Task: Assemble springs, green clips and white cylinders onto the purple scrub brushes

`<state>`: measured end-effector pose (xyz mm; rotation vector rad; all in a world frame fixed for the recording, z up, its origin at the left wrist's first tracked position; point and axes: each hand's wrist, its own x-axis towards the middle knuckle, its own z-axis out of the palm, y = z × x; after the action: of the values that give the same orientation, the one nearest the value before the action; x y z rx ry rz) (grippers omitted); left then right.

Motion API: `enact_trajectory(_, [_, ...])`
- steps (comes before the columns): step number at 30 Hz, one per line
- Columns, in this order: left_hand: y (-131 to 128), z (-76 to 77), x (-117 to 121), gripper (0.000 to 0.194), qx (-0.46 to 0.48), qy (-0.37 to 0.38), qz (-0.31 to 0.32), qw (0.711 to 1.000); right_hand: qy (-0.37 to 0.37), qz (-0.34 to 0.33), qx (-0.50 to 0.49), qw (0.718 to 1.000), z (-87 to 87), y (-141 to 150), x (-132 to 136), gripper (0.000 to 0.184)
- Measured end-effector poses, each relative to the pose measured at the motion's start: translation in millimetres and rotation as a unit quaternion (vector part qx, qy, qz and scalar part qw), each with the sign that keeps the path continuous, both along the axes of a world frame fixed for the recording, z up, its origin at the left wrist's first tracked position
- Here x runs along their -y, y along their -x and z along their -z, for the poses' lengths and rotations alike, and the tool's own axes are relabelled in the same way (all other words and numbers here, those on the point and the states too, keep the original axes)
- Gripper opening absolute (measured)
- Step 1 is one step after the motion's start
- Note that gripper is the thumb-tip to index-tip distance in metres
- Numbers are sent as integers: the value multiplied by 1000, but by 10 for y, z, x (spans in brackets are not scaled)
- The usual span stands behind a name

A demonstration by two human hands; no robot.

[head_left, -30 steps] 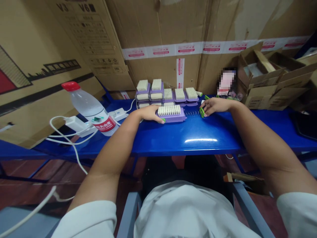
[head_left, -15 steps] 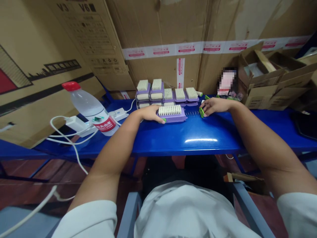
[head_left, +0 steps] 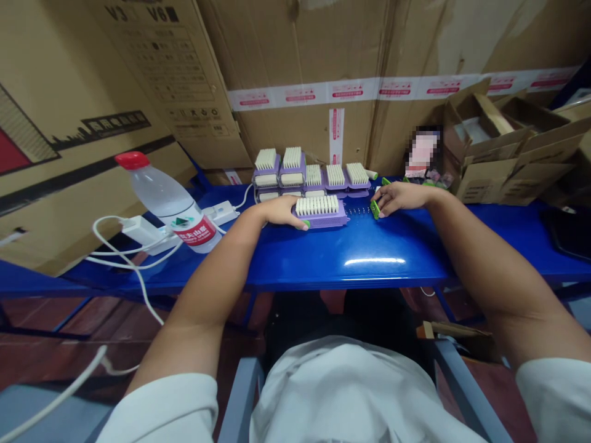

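My left hand grips the left end of a purple block with rows of white ribs on top, its thumb at a green spot on the near corner. The block rests on the blue table. To its right, my right hand pinches a small green plastic piece just above the tabletop. Between the two lies a row of tiny dark parts, too small to name. Behind my left hand, several similar purple and white blocks are lined up, some of them stacked.
At left, a red-capped water bottle stands tilted in view beside a white power strip and loose cables. Open cardboard boxes are at the back right. Large cartons wall off the table's rear. A phone-like pink item leans there.
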<state>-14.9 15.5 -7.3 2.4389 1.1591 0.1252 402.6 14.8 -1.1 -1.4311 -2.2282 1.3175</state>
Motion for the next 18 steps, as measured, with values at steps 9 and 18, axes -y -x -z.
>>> enact_trajectory(9, [-14, -19, 16, 101, 3, 2, 2, 1000, -2, -14, -6, 1000, 6, 23, 14, 69])
enact_trajectory(18, [-19, -13, 21, 101, -8, -3, -2, 1000, 1, -6, -7, 1000, 9, 29, 13, 68])
